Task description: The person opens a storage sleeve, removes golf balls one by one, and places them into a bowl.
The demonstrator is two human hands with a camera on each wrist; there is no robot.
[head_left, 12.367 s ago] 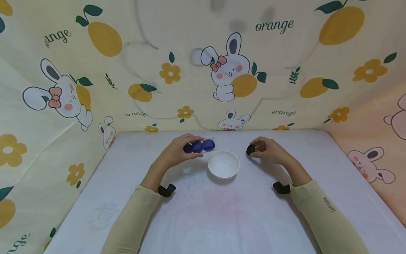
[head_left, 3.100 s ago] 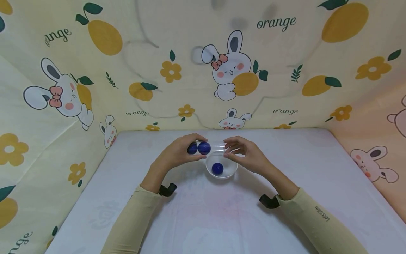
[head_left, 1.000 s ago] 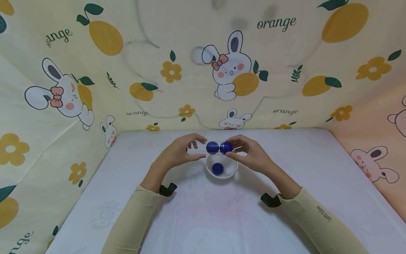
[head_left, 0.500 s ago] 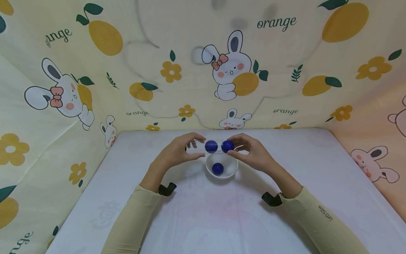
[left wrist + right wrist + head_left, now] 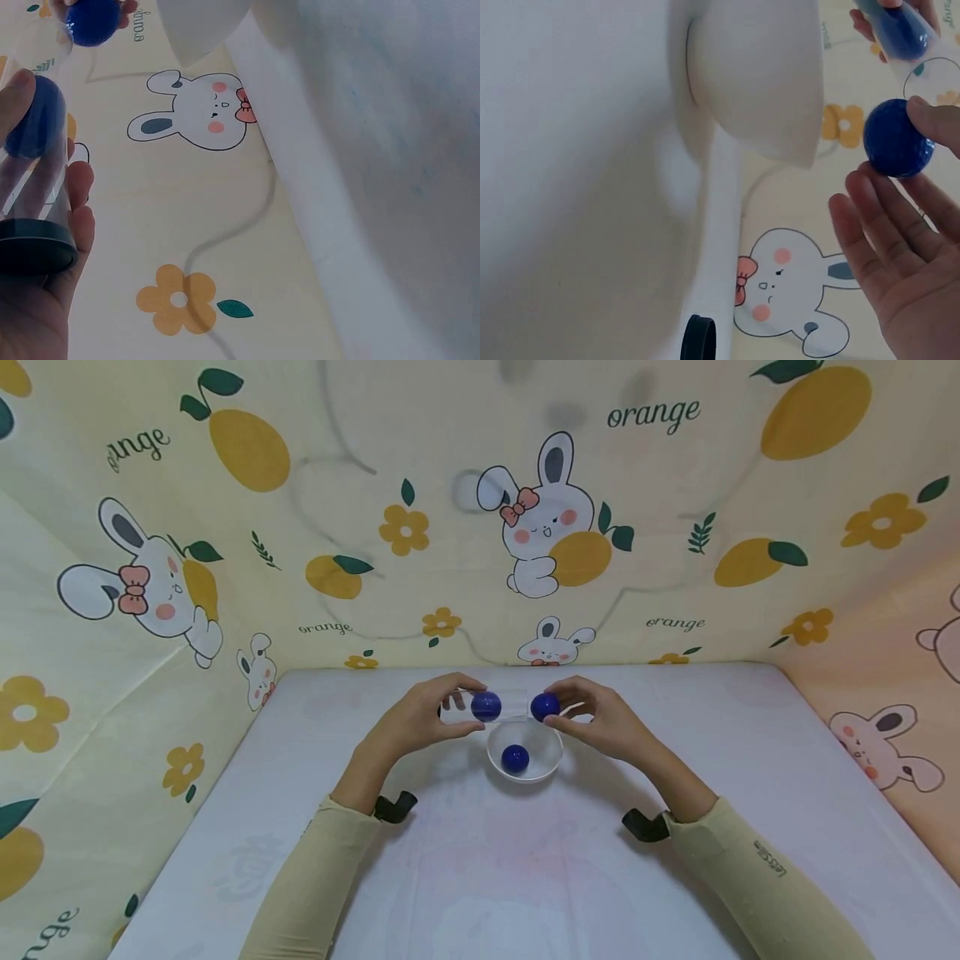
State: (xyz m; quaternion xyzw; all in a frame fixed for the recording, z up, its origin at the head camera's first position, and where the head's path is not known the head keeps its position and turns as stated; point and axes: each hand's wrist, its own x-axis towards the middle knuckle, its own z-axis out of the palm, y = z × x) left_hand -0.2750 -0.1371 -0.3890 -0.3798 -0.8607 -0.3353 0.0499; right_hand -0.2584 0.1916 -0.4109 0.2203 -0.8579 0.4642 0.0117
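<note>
My left hand [image 5: 420, 714] grips a clear plastic tube [image 5: 52, 180] with a dark cap [image 5: 37, 247] at its hand end. The tube lies sideways over the white bowl [image 5: 525, 777], its open end toward the right. One blue ball [image 5: 486, 707] is inside the tube. Just outside the mouth, my right hand [image 5: 600, 714] pinches a second blue ball [image 5: 898, 139] between thumb and fingers. Another blue ball [image 5: 515, 758] lies in the bowl.
A dark round lid [image 5: 699, 337] shows at the bottom of the right wrist view, on the white tabletop [image 5: 510, 868]. Behind the table hangs a printed cloth wall [image 5: 450, 577], with further cloth at both sides. Black wrist mounts [image 5: 647, 825] stick out from the sleeves.
Earlier the right hand held a dark lid and the bowl held nothing. One ball has since come into the bowl. Another has just left the tube in the right hand; the last slid left.
</note>
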